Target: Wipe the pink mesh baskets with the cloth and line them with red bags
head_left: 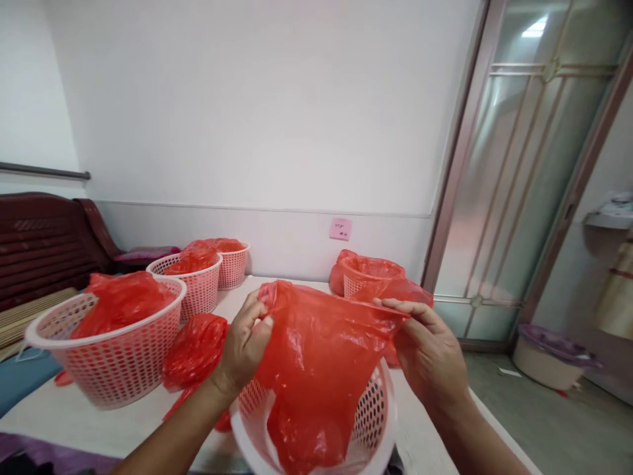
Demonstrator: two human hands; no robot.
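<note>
A red plastic bag [316, 356] is stretched between my two hands, its lower end hanging down into a pale pink perforated basket [388, 422]. My left hand [247, 336] is closed on the bag's left upper edge. At the right upper corner, my right hand [428, 343] pinches the same edge between thumb and fingers. The bag's front hides part of the basket's inside and far rim. Left of my left hand lies a bunched red plastic bag [195, 349] on the white tabletop [222, 455].
On the left stand a large pink basket [123, 369] with a red bag in it, a second basket [200, 290] and a third basket [233, 267] behind. A bag-lined basket [373, 267] stands near the wall. A bin [548, 359] sits on the floor right.
</note>
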